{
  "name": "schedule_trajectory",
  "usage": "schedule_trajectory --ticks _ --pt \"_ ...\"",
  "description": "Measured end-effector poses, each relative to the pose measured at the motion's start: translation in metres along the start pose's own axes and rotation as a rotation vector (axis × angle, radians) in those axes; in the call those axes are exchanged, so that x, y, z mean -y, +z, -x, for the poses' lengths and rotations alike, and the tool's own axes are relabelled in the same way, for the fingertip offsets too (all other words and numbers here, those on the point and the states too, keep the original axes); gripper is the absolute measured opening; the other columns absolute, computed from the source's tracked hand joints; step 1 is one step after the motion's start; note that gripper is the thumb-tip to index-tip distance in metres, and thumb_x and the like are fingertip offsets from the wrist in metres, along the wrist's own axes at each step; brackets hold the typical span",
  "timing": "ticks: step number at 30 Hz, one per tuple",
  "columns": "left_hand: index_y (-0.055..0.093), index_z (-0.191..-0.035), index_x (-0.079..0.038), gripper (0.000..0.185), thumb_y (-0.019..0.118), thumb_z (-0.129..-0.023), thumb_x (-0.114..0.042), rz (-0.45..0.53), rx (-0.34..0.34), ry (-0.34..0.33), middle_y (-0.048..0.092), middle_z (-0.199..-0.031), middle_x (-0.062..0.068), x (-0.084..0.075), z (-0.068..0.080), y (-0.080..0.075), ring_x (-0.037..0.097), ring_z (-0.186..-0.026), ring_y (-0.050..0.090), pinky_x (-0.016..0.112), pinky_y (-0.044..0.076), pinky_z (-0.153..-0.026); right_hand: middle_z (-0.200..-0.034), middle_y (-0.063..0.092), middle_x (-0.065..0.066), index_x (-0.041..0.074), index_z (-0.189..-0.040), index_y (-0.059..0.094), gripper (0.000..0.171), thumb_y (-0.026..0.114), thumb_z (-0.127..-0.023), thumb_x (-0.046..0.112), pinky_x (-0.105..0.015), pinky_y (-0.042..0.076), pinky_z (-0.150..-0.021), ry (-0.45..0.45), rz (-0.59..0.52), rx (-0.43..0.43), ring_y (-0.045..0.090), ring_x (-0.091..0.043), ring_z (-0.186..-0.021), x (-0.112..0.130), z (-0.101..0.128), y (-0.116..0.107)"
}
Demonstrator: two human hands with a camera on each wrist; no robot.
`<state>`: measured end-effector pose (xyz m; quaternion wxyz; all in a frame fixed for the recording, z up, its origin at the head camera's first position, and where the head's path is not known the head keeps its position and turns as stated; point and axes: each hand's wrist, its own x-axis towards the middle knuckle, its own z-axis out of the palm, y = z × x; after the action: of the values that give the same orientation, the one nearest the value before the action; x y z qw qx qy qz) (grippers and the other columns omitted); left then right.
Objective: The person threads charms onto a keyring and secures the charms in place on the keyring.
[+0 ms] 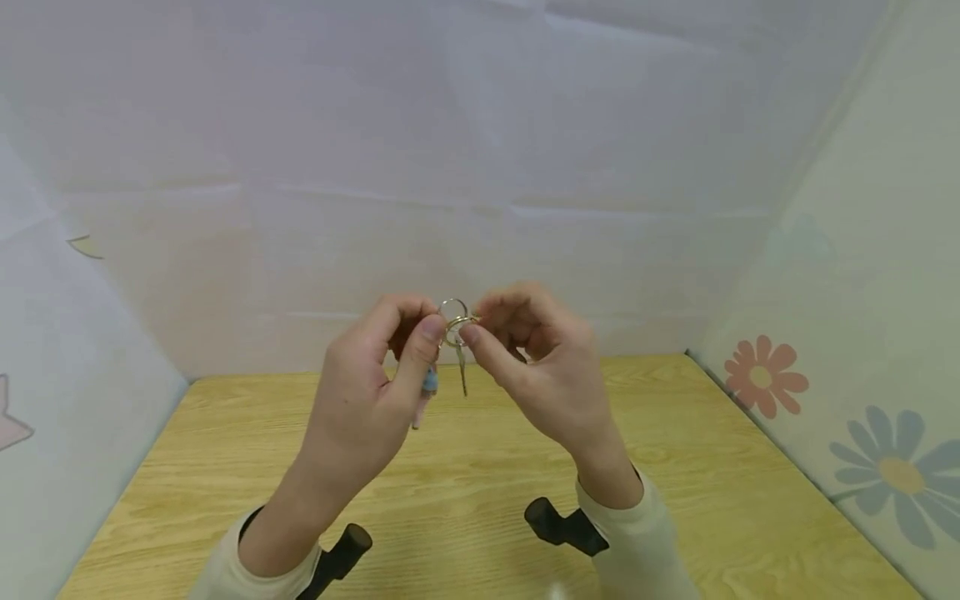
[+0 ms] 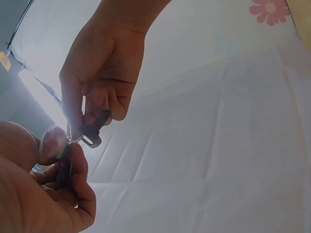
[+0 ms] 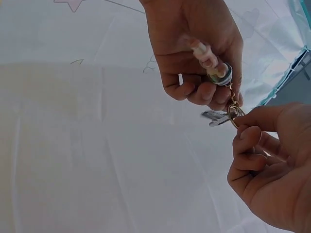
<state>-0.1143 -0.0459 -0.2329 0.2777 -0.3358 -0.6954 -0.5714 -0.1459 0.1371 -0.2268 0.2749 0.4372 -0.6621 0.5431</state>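
Note:
In the head view, a silver key ring (image 1: 452, 302) and a gold key ring (image 1: 451, 332) overlap between the two hands, held up above the table. My left hand (image 1: 367, 375) pinches the rings' left side between thumb and fingers. From the right, my right hand (image 1: 551, 367) grips the gold ring with thumb and index finger. A thin metal key (image 1: 462, 373) hangs below them. A small figurine charm (image 3: 209, 58), pale pink with a blue part, dangles by a short gold chain (image 3: 232, 92) against the left palm. Silver keys (image 3: 216, 118) show beside the ring in the right wrist view.
The wood-grain table (image 1: 465, 500) lies beneath the hands. A white sheet (image 1: 480, 167) stands behind it, and printed side panels (image 1: 847, 333) border it. Black wrist mounts (image 1: 566, 527) stick out from both cuffs.

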Motion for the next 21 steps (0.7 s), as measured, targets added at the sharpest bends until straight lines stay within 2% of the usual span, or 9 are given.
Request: schedule_trajectory --ticks 3,5,7,10,14,21 --pt "0.06 -0.105 -0.004 0.008 0.056 -0.107 -0.01 -0.051 0.023 0.045 0.055 -0.077 -0.004 0.0 0.0 -0.001 0.006 -0.048 0.056 0.026 0.049 -0.048 -0.081 0.063 -0.001 0.001 -0.101 0.065 0.016 0.07 -0.09 -0.01 -0.026 0.036 -0.049 -0.039 0.061 0.027 0.047 -0.013 -0.056 0.001 0.0 -0.002" --pt "0.061 -0.104 -0.005 0.007 0.057 -0.106 -0.01 -0.099 0.039 0.041 0.056 -0.076 -0.005 0.0 0.001 -0.003 0.004 -0.051 0.059 0.026 0.051 -0.054 -0.08 0.063 0.0 0.002 -0.1 0.065 0.015 0.07 -0.091 -0.009 -0.026 0.036 -0.048 -0.051 0.084 0.047 0.046 -0.011 -0.055 0.002 0.0 -0.003" --pt "0.063 -0.104 -0.006 0.006 0.058 -0.105 -0.01 -0.189 0.048 0.047 0.057 -0.076 -0.007 0.0 0.001 -0.008 0.002 -0.058 0.059 0.026 0.05 -0.059 -0.078 0.063 0.002 0.002 -0.1 0.066 0.014 0.07 -0.091 -0.008 -0.025 0.037 -0.047 -0.049 0.096 0.061 0.046 -0.01 -0.053 0.002 0.0 -0.002" --pt "0.065 -0.103 -0.01 0.006 0.06 -0.105 -0.012 -0.27 0.064 0.024 0.058 -0.074 -0.009 0.0 0.001 -0.015 -0.001 -0.061 0.06 0.025 0.046 -0.055 -0.074 0.061 0.002 0.002 -0.1 0.066 0.013 0.069 -0.092 -0.008 -0.025 0.04 -0.045 -0.039 0.067 0.074 0.047 -0.008 -0.051 0.0 0.0 0.001" --pt "0.067 -0.102 -0.011 0.007 0.06 -0.105 -0.012 -0.311 0.085 0.012 0.059 -0.072 -0.012 -0.002 0.002 -0.02 -0.005 -0.058 0.059 0.024 0.044 -0.05 -0.072 0.06 0.002 0.001 -0.099 0.065 0.013 0.068 -0.092 -0.009 -0.026 0.041 -0.043 -0.041 0.027 0.078 0.048 -0.008 -0.049 -0.003 -0.001 0.006" --pt "0.072 -0.099 -0.006 0.008 0.064 -0.101 -0.004 -0.438 0.119 0.078 0.061 -0.077 -0.008 -0.004 0.001 -0.024 -0.001 -0.067 0.058 0.024 0.051 -0.058 -0.077 0.063 0.0 -0.001 -0.099 0.064 0.014 0.067 -0.092 -0.013 -0.023 0.041 -0.045 -0.098 0.099 0.04 0.049 -0.007 -0.05 -0.004 -0.003 0.004"
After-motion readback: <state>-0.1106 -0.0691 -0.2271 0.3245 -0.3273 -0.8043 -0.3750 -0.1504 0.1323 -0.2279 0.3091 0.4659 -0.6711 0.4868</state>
